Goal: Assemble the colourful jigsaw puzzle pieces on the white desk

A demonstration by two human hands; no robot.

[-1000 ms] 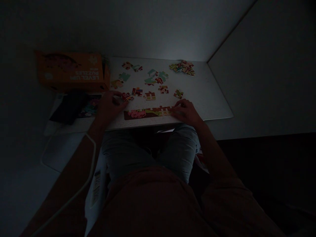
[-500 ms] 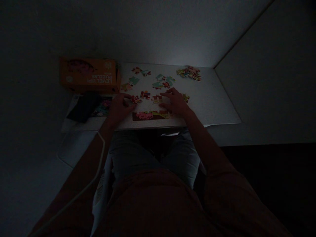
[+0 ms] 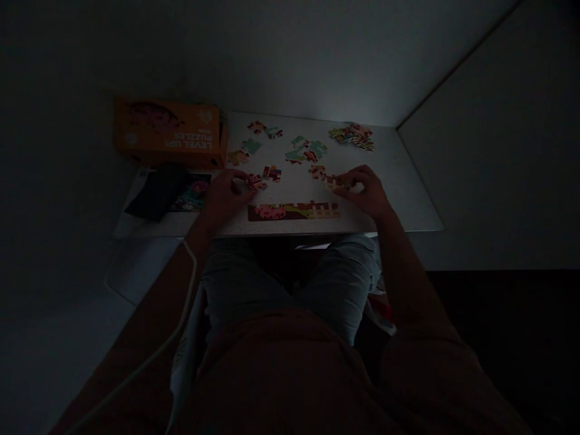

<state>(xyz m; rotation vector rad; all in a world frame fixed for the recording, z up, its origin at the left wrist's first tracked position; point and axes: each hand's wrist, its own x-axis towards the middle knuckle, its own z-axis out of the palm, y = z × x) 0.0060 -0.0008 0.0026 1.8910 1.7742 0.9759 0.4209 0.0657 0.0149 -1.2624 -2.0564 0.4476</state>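
Note:
In the dim head view, my left hand (image 3: 226, 196) rests on the table, thumb and index finger closed around the left side of a dark red puzzle piece (image 3: 256, 181). My right hand (image 3: 369, 192) pinches a brown and cream puzzle piece (image 3: 334, 182) at its right end. Just left of that piece lies a reddish puzzle piece (image 3: 318, 172). Beside the left-hand piece is another red and orange puzzle piece (image 3: 272, 173). A joined strip of puzzle (image 3: 292, 211), with a pink animal and a fence, lies along the near edge.
An orange puzzle box (image 3: 167, 133) stands at the back left. In front of it, a dark cloth-like thing (image 3: 158, 192) partly covers a colourful picture (image 3: 193, 192). Loose teal pieces (image 3: 301, 151) lie mid-table; a pile of pieces (image 3: 353, 136) sits at the back right.
My right hand has moved right with the brown and cream piece, uncovering the strip's right end and the reddish piece. My left hand stays at its piece; the view has shifted slightly.

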